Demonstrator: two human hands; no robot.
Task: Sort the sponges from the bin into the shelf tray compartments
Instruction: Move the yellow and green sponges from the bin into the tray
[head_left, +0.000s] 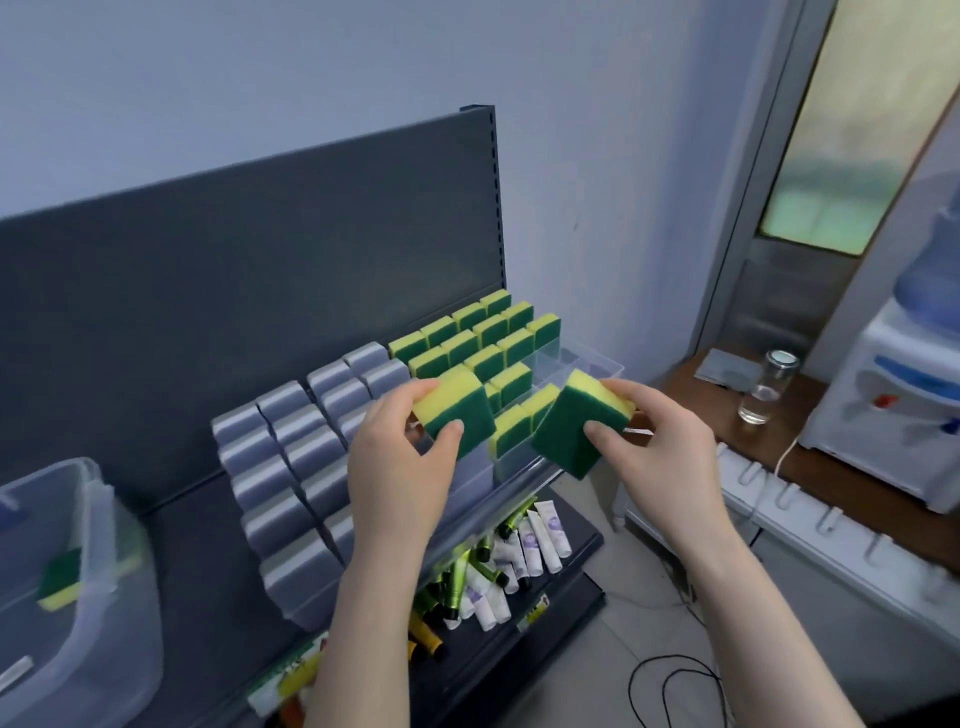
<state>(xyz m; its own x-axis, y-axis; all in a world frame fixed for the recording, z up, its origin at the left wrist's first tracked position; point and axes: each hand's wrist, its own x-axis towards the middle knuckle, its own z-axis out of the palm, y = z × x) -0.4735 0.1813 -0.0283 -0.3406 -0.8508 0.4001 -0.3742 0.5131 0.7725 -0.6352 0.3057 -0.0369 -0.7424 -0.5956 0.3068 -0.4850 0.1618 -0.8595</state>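
Just beyond the fingertips of both hands lies the shelf tray (605, 366), a clear divided box. The left hand (400, 457) pinches the left sponge (460, 410) between thumb and fingers, yellow foam up and away, green scouring face toward the person. The right hand (662, 441) grips the right sponge (571, 431) the same way, tilted so that its long axis runs down and toward the left hand. The two sponges are near each other but apart.

The move to come turns on the open cells. These show as bare clear plastic past the right hand's fingers, at the tray's near right end, so the right hand seems the nearer. Its sponge would need turning on edge to match the filed sponges (485, 332), which stand yellow edge up in rows beyond the left hand's sponge. Whether a cell under the left sponge is free is hidden.

Outward of the left hand, the grey blocks (296, 447) fill the tray's other columns. Further out on that side stands the bin (98, 519), with one bin sponge (60, 579) seen through its wall. Below the wrists, tubes (524, 540) lie heaped on a lower shelf.
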